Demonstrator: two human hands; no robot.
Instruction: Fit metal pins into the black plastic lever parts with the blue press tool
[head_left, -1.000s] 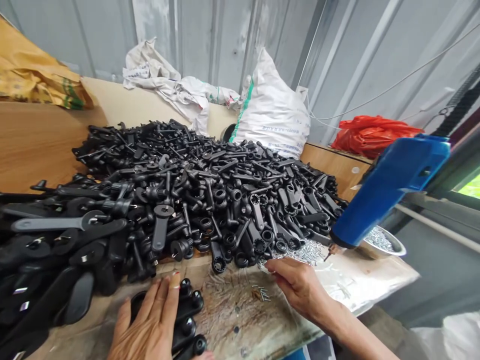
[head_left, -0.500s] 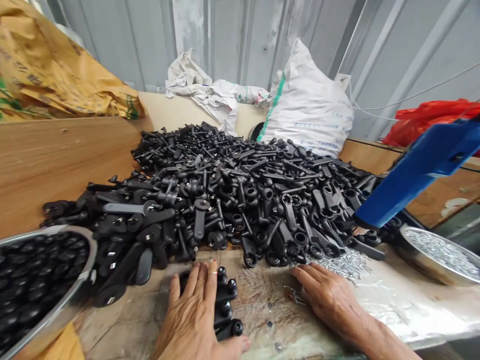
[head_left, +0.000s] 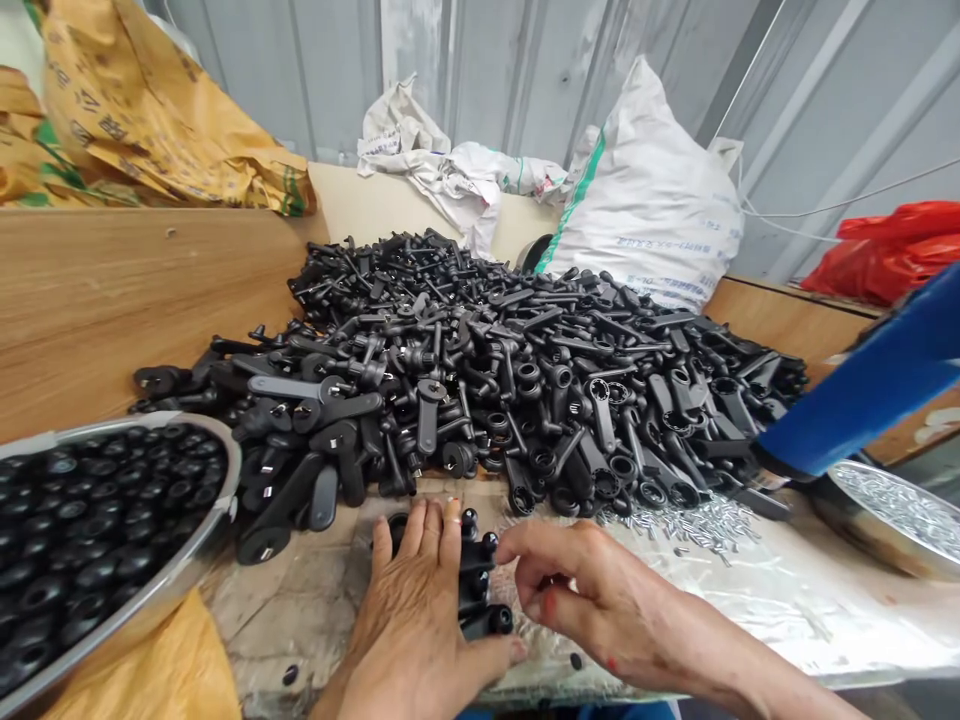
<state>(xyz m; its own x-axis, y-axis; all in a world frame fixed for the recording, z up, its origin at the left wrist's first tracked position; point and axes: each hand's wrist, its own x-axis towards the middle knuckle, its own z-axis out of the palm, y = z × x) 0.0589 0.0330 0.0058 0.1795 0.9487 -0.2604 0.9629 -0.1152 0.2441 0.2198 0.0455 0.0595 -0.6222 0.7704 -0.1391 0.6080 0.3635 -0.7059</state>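
My left hand [head_left: 420,600] lies flat with fingers stretched over a row of black crank handles [head_left: 476,590] on the bench. Their rounded knob ends stick out to the right, past my fingers. My right hand [head_left: 570,580] is at those knob ends, its index finger and thumb curled in a pinch. Whatever it holds is hidden or too small to make out. Small silver metal pins [head_left: 701,525] lie loose on the bench beyond my right hand, in front of a big heap of black crank handles [head_left: 480,350].
A metal basin [head_left: 229,470] of black round knobs stands at the left. Another basin [head_left: 855,535] at the right holds silver pins, below a blue tool-like object [head_left: 862,400]. White sacks [head_left: 645,200] and a yellow sack [head_left: 172,120] sit behind, along wooden boards [head_left: 150,290].
My right hand has moved left from the loose pins to the knob ends, fingers now curled. The few pins beside it have gone from that spot. My left hand stays over the handles.
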